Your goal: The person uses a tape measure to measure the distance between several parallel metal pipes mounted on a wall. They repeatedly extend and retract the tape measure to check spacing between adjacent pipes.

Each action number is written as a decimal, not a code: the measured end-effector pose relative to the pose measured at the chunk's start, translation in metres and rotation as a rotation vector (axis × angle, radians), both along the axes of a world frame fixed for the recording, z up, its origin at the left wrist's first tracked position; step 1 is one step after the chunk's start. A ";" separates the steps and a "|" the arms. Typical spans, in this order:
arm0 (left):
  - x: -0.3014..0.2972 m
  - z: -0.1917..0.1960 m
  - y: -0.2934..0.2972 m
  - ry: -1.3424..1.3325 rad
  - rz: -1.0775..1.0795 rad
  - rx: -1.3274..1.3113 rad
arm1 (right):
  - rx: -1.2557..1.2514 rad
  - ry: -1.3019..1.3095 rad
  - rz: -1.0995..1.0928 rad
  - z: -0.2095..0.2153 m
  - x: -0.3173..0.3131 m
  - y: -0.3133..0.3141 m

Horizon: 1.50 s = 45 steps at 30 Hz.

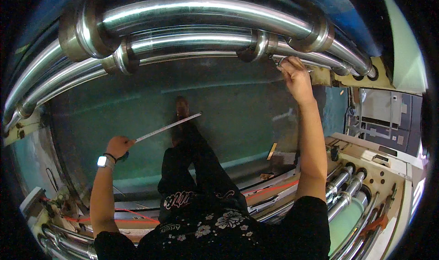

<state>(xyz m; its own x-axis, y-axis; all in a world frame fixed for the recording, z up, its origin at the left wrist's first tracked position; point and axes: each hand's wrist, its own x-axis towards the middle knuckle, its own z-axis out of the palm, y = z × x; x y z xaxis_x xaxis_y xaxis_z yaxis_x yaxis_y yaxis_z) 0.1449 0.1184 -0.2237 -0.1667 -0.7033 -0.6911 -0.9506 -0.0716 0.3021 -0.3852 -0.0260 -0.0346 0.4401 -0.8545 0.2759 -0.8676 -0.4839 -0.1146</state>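
Fingers of my right hand (296,75) are curled tight around a small metal piece, the hooked end of something, pressed up against the underside of the polished steel rollers (192,38), just beside a collar on the nearer roller. How much of that piece sits inside my grip I cannot tell; only a glint of it shows at my knuckles. My arm is stretched well out and up to reach it.

My left hand (120,145) is closed too, pinched on the near end of a tape measure blade (168,127). A dark case seems tucked under my palm, though it is mostly hidden. There is a watch (103,161) on that wrist.

What matters is how the blade lies. It runs from my left fist up and to the right, a thin pale strip slanting across the dark green floor (238,100) below, and its free tip ends about midway between my two hands, near my shoe (182,108). So its long axis points roughly toward my right hand and the rollers, but tip and right hand are well apart; the left hand is the one on it.

Further out, more shiny rollers (340,187) and a cream machine frame (388,161) sit at my right, and red cables (270,191) trail along the lower edge by my dark trousers.
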 end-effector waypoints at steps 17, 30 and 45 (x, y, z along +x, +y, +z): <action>-0.037 -0.037 0.020 0.100 -0.118 -0.010 | 0.301 -0.623 -0.440 -0.070 0.012 0.019; -0.026 -0.047 0.023 0.099 -0.160 0.035 | 0.170 -1.385 -0.520 -0.099 0.045 0.029; 0.029 0.071 0.130 0.126 0.174 0.030 | 0.023 -1.622 -0.623 -0.105 0.068 0.010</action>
<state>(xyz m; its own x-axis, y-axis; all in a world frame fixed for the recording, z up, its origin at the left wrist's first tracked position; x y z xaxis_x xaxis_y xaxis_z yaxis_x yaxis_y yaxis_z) 0.1735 0.2486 -0.1530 -0.1308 -0.7081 -0.6938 -0.8778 -0.2425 0.4130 -0.3174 -0.0164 -0.1394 -0.6180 -0.7844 0.0536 0.0861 -0.1353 -0.9871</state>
